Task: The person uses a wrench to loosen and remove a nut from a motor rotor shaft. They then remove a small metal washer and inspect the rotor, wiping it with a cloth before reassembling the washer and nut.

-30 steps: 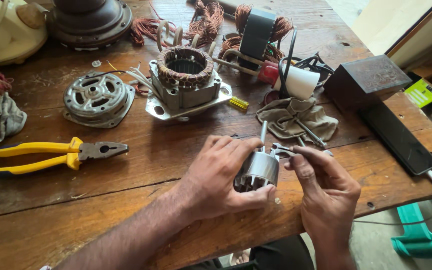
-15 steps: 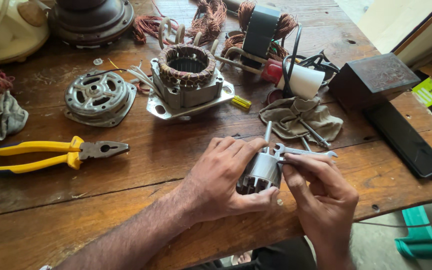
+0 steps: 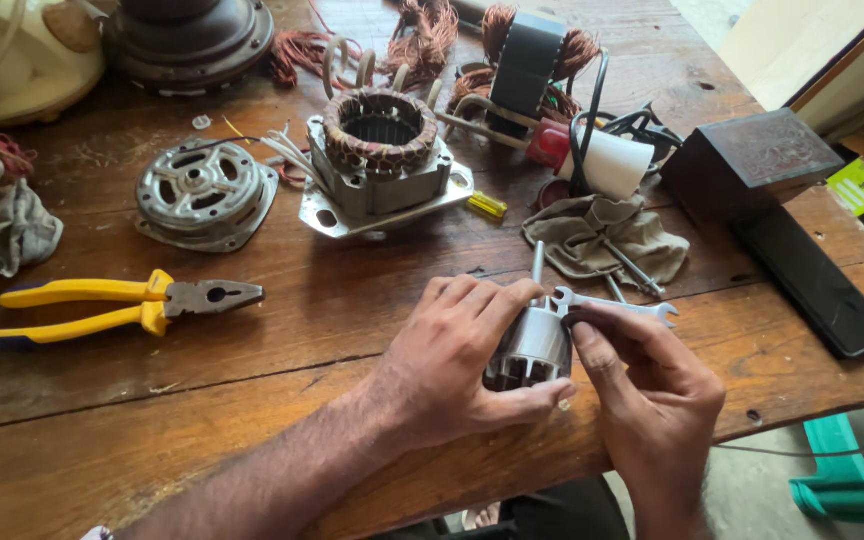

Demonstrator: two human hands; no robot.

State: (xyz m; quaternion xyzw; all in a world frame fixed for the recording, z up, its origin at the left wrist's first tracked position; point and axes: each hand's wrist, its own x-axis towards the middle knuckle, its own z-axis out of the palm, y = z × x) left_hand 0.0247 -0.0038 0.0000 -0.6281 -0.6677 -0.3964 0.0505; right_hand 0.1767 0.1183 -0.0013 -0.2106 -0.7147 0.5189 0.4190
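The left hand [image 3: 452, 350] has its grip closed round the motor rotor [image 3: 532, 350] at the counter's [image 3: 252, 400] near edge; the right hand [image 3: 652, 385] pinches a small spanner [image 3: 617, 303] against it; a slip could roll the rotor off the edge.

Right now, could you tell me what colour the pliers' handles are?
The pliers have yellow handles, seen best in the head view.

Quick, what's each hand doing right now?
Left hand: closed around the shiny ribbed metal rotor.
Right hand: closed, pinching the small silver open-ended spanner against the rotor.
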